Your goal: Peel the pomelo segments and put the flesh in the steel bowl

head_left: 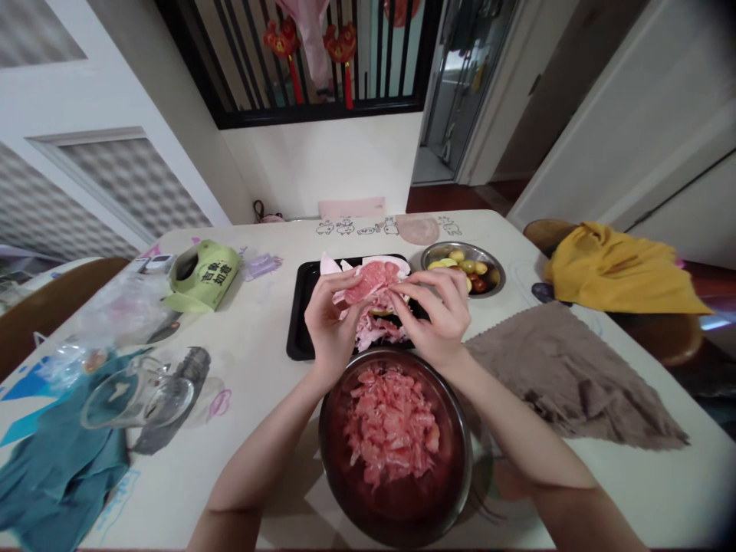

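Both hands meet above a black tray, holding a piece of pink pomelo (375, 280). My left hand (333, 322) is closed round its left side, with the thumb underneath. On the right side, the fingertips of my right hand (437, 310) pinch the segment's pale membrane. Behind and below them, the black tray (300, 322) bears white rind and torn membrane scraps (373, 331). Close to me, under my wrists, stands a steel bowl (396, 529) with a heap of peeled pink pomelo flesh (394, 425).
A small steel bowl of little yellow and brown fruits (468, 268) stands behind my right hand. To the right lies a brown cloth (563, 376). At left are a glass jug (138, 395), a teal cloth (69, 452), plastic bags (123, 299) and a green box (204, 276).
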Available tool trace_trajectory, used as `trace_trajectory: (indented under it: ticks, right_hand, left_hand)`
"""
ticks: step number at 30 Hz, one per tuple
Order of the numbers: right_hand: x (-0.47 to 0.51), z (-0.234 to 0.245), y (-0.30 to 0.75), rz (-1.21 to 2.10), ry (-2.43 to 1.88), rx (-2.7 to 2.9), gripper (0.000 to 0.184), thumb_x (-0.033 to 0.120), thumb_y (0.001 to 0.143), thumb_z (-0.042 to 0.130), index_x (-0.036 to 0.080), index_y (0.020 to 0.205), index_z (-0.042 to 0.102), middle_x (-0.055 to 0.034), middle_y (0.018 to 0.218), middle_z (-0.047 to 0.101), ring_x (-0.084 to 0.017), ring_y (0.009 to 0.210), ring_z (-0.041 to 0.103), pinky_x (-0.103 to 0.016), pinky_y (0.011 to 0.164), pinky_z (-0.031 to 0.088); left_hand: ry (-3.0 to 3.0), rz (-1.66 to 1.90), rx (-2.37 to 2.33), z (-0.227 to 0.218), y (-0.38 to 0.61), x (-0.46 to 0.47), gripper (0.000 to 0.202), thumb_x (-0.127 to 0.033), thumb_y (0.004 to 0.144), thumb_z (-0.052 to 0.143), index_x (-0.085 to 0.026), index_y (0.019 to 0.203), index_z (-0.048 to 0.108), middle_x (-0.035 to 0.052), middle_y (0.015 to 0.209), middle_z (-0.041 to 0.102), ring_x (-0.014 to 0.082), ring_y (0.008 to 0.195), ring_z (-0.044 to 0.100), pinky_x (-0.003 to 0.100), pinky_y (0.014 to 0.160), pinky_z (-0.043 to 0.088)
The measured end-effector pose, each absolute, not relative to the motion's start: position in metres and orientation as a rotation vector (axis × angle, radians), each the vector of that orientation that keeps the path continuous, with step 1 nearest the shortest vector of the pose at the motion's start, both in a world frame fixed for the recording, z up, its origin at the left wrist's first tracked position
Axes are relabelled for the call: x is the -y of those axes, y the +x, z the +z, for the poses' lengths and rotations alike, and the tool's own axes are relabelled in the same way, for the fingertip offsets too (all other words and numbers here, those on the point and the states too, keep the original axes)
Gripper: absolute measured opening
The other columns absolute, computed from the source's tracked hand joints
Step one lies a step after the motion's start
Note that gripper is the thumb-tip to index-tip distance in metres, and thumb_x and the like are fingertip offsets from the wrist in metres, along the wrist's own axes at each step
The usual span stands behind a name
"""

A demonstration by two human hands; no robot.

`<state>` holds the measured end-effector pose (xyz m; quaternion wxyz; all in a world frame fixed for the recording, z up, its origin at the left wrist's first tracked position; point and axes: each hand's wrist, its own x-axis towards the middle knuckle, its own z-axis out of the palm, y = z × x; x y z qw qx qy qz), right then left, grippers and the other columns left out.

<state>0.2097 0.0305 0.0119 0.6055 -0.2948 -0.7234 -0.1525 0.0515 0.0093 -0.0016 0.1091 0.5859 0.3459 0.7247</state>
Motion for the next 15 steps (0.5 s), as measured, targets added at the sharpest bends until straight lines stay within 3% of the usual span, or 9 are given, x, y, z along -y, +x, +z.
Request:
trace_trajectory:
  ticks: [9, 15]
  right_hand:
    - [-0.035, 0.006, 0.208, -0.25, -0.701, 1.71, 0.009, 0.015, 0.089, 0.072, 0.024, 0.092, 0.071, -0.004, 0.092, 0.072, -0.023, 0.094, 0.061, -0.041, 0.085, 0.053]
    - [-0.039, 0.001, 0.206, -0.166, -0.707, 1.749, 0.006, 0.017, 0.09, 0.071, 0.022, 0.09, 0.07, -0.004, 0.089, 0.072, -0.022, 0.092, 0.061, -0.04, 0.084, 0.051]
  left_hand:
    - [1.73, 2.105, -1.031, -0.003, 0.051, -0.01, 0.024, -0.013, 0.083, 0.081, -0.021, 0.104, 0.072, 0.0049, 0.104, 0.07, 0.0162, 0.105, 0.07, 0.029, 0.086, 0.063]
    - [1.676, 2.084, -1.077, -0.012, 0.042, -0.022, 0.022, -0.022, 0.085, 0.082, -0.021, 0.105, 0.072, 0.0051, 0.104, 0.069, 0.0162, 0.103, 0.069, 0.024, 0.076, 0.064]
